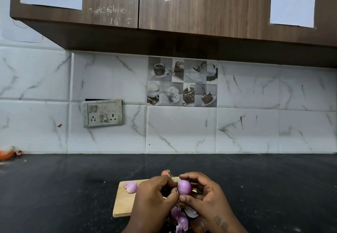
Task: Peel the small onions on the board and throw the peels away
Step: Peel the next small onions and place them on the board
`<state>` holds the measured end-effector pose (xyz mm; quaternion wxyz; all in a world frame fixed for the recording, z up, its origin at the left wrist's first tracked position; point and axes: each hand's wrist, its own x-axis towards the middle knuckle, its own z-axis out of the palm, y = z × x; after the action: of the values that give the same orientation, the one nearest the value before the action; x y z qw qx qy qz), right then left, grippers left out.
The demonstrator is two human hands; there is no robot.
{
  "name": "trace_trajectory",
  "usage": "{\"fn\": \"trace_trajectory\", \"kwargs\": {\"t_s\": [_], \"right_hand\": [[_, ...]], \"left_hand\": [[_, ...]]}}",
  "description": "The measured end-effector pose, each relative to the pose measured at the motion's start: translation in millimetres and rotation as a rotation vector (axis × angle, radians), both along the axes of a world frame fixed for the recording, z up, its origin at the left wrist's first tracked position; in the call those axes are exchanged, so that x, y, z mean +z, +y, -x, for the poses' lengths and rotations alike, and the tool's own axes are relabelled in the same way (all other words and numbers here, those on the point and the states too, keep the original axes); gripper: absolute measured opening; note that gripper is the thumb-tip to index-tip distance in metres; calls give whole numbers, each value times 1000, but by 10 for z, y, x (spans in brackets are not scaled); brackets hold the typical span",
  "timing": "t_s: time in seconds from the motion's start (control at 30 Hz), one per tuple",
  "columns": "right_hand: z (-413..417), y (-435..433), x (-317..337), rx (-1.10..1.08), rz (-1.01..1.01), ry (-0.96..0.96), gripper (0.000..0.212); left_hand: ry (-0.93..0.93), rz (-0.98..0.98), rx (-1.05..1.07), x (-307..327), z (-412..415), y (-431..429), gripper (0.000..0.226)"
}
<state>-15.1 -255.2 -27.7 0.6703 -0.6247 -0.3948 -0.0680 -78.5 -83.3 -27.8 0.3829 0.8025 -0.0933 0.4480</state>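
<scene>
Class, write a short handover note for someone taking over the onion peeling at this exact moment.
Right hand pinches an onion, which looks bare, between thumb and forefinger; left hand pinches its side.
One peeled onion lies on the board; an unpeeled onion sits at its far edge.
Peels lie heaped at the near edge.
Left: check this onion, peel the other, bin the peels.

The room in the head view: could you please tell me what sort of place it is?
Most likely a home kitchen: a dark counter carries a wooden cutting board with a small onion held over it, and wooden wall cupboards hang above a tiled wall with a switchboard.
</scene>
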Motion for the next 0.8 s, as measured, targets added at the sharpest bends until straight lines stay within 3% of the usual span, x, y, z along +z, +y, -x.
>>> {"fn": "trace_trajectory", "kwargs": {"t_s": [0.1,0.33,0.47,0.53,0.63,0.8], "right_hand": [[8,-16,16,34,-20,21,43],[8,-24,43,73,-82,59,44],[16,-38,68,7,-72,45,44],[1,-45,69,-5,-83,47,45],[-9,-58,58,-6,-68,45,47],[1,-55,48,-16,-43,35,48]], "left_hand": [[-3,17,-20,-3,9,2,11],[72,146,-155,62,75,-23,28],[-88,-138,107,20,74,-44,16],[-75,-248,205,3,61,-51,9],[-29,-236,230,-33,9,-22,25],[41,-102,59,-25,37,11,24]]}}
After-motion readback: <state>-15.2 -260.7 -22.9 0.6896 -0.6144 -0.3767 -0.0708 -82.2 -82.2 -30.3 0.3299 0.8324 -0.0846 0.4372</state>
